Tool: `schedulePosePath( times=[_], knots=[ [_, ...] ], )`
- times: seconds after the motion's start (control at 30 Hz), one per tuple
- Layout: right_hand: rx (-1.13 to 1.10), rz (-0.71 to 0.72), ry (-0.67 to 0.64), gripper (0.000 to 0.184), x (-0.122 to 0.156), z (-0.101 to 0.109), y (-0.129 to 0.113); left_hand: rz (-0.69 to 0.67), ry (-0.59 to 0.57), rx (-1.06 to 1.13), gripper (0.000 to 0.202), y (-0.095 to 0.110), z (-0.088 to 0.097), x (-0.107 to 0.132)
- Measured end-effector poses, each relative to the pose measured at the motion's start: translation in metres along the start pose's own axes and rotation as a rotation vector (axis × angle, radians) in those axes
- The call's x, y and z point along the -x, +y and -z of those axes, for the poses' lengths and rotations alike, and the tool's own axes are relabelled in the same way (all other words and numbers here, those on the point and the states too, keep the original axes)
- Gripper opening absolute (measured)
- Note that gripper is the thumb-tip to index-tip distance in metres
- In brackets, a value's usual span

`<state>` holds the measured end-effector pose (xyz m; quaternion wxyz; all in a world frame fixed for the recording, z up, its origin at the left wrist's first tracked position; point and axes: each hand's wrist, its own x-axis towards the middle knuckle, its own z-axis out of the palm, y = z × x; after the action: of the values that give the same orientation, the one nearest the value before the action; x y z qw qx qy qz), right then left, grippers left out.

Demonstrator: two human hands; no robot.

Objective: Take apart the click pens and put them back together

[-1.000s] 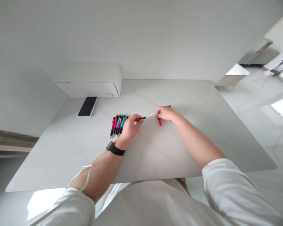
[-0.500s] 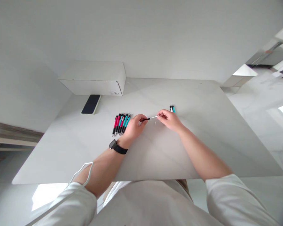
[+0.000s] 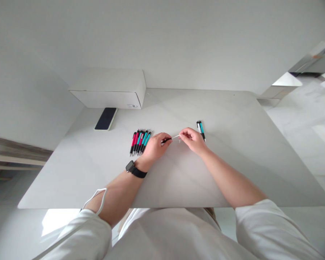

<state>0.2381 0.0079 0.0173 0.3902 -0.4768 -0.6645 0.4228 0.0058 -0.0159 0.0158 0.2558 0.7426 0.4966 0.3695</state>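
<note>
My left hand (image 3: 156, 145), with a black watch (image 3: 135, 169) at its wrist, is closed on a black pen part (image 3: 166, 140). From its right end a thin white pen refill (image 3: 175, 137) sticks out toward my right hand (image 3: 193, 140), whose thumb and forefinger pinch the far end. Just left of my left hand lies a row of several red and turquoise pens (image 3: 139, 142) with black grips. Behind my right hand, two more pens (image 3: 201, 129) lie side by side, one white and one turquoise, partly hidden by the hand. A tiny clear piece (image 3: 179, 141) shows by my right fingertips.
On the white table (image 3: 233, 151), a phone (image 3: 106, 118) lies at the back left, in front of a long white box (image 3: 108, 98). The wall (image 3: 195, 43) rises behind the table. A white cord (image 3: 104, 200) loops over my left forearm.
My hands are slightly closer together, and less of the white refill shows between them. My right hand has shifted a little left, uncovering more of the two pens behind it.
</note>
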Motion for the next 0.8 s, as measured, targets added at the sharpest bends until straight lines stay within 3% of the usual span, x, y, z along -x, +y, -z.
schedulePosePath(
  times=[0.3, 0.63, 0.8],
  knots=[
    [-0.38, -0.043, 0.188, 0.039, -0.01, 0.004, 0.009, 0.033, 0.029, -0.009, 0.014, 0.001, 0.002, -0.001],
    [-0.463, -0.028, 0.132, 0.039, -0.009, 0.002, 0.007, 0.032, 0.027, -0.012, 0.016, -0.001, 0.002, -0.001],
    [-0.558, -0.047, 0.165, 0.036, -0.013, 0.007, 0.009, 0.046, 0.04, 0.042, 0.018, -0.004, 0.0, -0.001]
  ],
)
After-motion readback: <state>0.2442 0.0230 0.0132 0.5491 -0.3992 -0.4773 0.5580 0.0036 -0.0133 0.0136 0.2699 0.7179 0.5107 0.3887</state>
